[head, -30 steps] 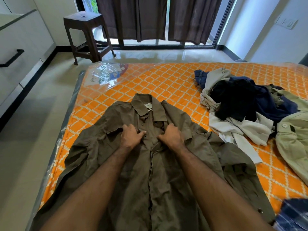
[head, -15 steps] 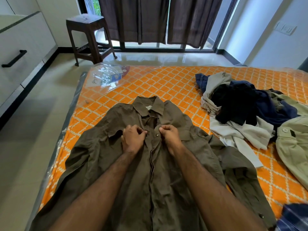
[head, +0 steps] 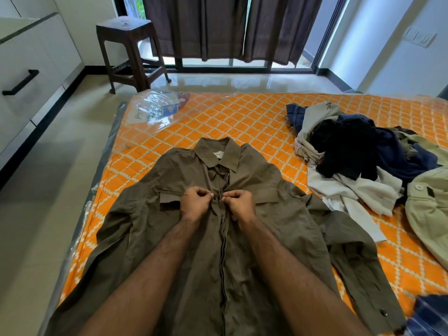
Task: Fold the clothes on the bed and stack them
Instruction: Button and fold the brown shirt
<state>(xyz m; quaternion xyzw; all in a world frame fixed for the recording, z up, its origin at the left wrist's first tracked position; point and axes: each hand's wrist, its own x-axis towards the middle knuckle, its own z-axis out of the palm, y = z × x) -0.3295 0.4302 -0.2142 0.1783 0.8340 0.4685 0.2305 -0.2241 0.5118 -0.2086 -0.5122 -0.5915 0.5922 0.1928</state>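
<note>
Dark wooden stool [head: 131, 52] on glossy pale tile floor [head: 48, 202], brown curtains [head: 228, 27] over glass door, white cabinet [head: 31, 69]

The shirt [head: 194, 238] is plain olive-brown, with a white label inside the collar. The bed [head: 242, 117] is orange, crossed by a white zigzag lattice of diamonds, under clear plastic. The pile [head: 351, 161] mixes black, navy, white and cream pieces; beside it lies a pale khaki garment [head: 429, 214]. A blue striped cloth [head: 431, 314] shows at the lower right corner. The curtains [head: 218, 25] are dark brown, the stool [head: 128, 44] dark brown too, the floor [head: 48, 190] pale and glossy.
</note>
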